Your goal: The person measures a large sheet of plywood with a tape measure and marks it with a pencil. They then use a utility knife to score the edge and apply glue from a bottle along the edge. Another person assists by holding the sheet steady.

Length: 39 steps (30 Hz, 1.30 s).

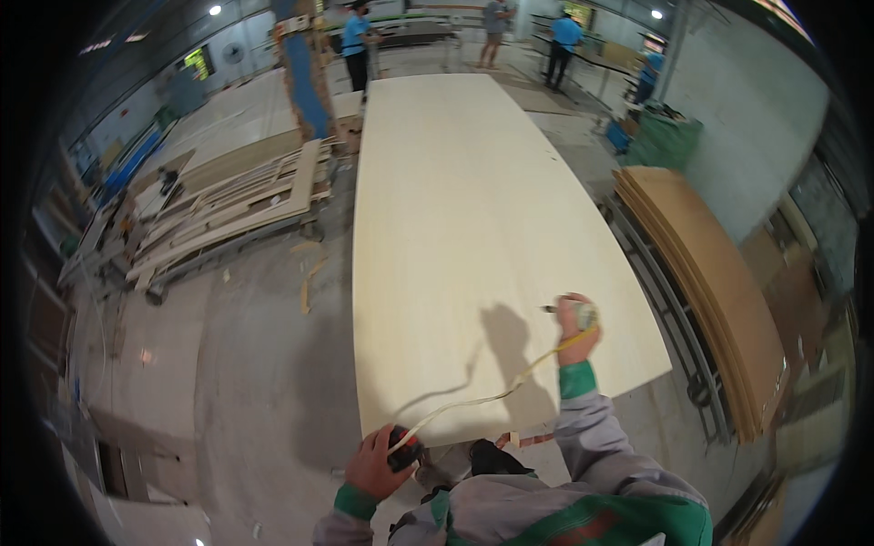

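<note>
Tape measure with black-and-red rounded case (406, 448): one, held at the near left corner of the board, in the left hand (370, 466), its fingers curled round the case. Blade, narrow, flexible, yellow (503, 395): drawn out, running in a slack, wavy line over the board's near end to the right hand (573, 326), which is closed about it above the board's near right part; exact finger placement blurred. Also at that hand: a small dark-tipped object (549, 309) and a pale rounded item (585, 316), kinds not discernible. Board, large, flat, rectangular, pale cream wood-like sheet (455, 227): lying face up, smooth, faintly grained, shadowed near the person. Progress, as judged: blade extended; not pulled taut or laid flat along an edge; no drawn line discernible, so measuring appears barely begun, with most presumably left.
</note>
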Tool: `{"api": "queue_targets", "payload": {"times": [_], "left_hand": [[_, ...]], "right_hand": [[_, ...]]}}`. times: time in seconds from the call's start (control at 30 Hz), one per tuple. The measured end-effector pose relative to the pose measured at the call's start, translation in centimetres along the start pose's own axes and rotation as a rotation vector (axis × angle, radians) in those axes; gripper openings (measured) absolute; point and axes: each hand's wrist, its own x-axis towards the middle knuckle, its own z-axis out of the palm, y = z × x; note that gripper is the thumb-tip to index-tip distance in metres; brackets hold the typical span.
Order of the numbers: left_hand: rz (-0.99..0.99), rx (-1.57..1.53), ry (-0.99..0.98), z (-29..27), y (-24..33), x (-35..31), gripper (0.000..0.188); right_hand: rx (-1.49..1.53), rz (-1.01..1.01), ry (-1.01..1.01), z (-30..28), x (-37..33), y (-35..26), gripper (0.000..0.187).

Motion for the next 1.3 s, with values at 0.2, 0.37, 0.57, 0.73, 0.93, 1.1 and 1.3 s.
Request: {"api": "queue_targets", "payload": {"times": [0.2,0.37,0.57,0.73,0.93,1.1,1.3], "left_hand": [[0.378,0.063,-0.231,15.9,32.1,9.8,0.093],[0.629,-0.017,-0.383,31.8,53.7,8.7,0.093],[0.823,-0.032,-0.494,35.7,56.8,7.6,0.081],[0.920,0.009,-0.465,32.1,61.8,12.7,0.079],[1.017,0.053,-0.326,25.6,54.9,11.9,0.079],[0.934,0.120,-0.440,20.3,43.8,11.7,0.080],[1.000,0.070,-0.377,13.6,32.5,10.4,0.064]], "right_hand": [[0.243,0.126,0.782,-43.9,12.9,-5.1,0.033],[0.401,0.218,0.972,-70.8,10.9,-12.1,0.047],[0.601,0.057,1.257,-78.8,1.2,-11.2,0.051],[0.503,0.026,1.201,-75.4,5.2,-11.3,0.049],[0.548,-0.088,1.219,-65.1,2.5,-12.5,0.035],[0.509,-0.100,1.271,-56.7,-3.1,-10.0,0.032],[0.600,-0.055,1.294,-44.8,-7.1,-6.6,0.032]]}}
